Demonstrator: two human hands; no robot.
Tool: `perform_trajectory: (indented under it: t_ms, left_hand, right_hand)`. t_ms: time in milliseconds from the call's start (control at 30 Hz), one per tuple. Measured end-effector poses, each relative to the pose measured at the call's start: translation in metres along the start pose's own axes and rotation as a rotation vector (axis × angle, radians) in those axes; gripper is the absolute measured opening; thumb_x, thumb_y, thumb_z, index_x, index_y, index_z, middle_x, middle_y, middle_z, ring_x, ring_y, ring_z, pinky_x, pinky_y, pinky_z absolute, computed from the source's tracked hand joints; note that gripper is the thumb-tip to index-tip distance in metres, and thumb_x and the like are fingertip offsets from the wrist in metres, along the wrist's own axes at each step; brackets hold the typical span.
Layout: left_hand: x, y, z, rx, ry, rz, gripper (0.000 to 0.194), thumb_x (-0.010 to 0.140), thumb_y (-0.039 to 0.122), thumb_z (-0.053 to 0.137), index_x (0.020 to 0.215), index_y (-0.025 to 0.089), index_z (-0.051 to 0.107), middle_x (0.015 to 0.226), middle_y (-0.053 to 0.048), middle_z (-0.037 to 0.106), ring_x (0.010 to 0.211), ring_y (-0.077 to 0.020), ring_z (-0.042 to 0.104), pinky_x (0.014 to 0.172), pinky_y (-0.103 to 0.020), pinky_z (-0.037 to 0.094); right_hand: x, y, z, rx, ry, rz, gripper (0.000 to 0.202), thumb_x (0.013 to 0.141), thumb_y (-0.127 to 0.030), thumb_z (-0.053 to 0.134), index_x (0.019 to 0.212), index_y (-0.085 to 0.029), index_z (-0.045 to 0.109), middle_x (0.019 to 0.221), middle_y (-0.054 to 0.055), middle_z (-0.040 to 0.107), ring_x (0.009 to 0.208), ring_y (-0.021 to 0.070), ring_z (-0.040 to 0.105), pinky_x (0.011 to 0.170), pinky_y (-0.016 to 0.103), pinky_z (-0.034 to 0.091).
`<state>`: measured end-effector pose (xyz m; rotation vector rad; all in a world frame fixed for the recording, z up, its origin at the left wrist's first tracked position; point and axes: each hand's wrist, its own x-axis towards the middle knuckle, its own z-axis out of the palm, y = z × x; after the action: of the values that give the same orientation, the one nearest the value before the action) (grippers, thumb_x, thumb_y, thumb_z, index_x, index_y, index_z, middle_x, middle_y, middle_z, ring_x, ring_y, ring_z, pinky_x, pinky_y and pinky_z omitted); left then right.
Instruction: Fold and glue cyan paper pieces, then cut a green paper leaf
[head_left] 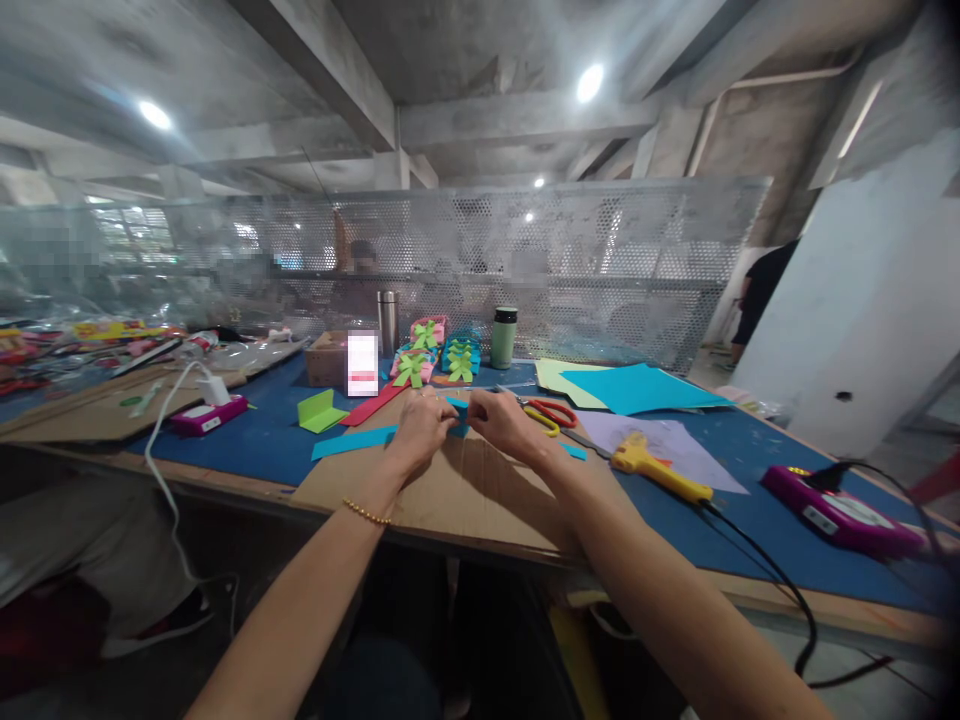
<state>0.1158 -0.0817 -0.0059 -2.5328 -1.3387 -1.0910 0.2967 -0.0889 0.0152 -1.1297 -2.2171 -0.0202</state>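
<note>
My left hand (424, 424) and my right hand (504, 422) meet above a brown cardboard sheet (480, 490). Pinched between their closed fingers is a small piece of blue paper (457, 404), mostly hidden by the knuckles. A blue paper strip (352, 442) runs out to the left of my left wrist, and a blue end (574, 453) shows right of my right wrist. Beyond my left hand lies a red paper strip (373, 405); a folded green paper piece (321, 410) stands left of it. Scissors with red and yellow handles (551, 412) lie close to my right hand.
A yellow glue gun (660, 470) rests on purple paper (690, 452) at right, its cord hanging off the edge. Purple power strips (832, 510) sit on both sides. Behind stand bow-topped paper boxes (460, 358), a steel flask (388, 322), a green bottle (504, 340) and blue sheets (645, 388).
</note>
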Motion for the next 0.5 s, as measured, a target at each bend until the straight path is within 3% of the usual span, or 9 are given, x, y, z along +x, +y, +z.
perform_trajectory:
  t_ms: [500]
  left_hand:
    - [0.0004, 0.0002, 0.0004, 0.001, 0.011, -0.017, 0.013, 0.085, 0.019, 0.067, 0.081, 0.023, 0.079, 0.081, -0.005, 0.071, 0.091, -0.0241, 0.057, 0.082, -0.038, 0.042]
  right_hand:
    - [-0.0001, 0.0039, 0.0011, 0.005, 0.008, -0.013, 0.010, 0.078, -0.009, 0.062, 0.074, -0.017, 0.061, 0.066, -0.002, 0.060, 0.063, 0.0118, 0.049, 0.059, 0.022, 0.029]
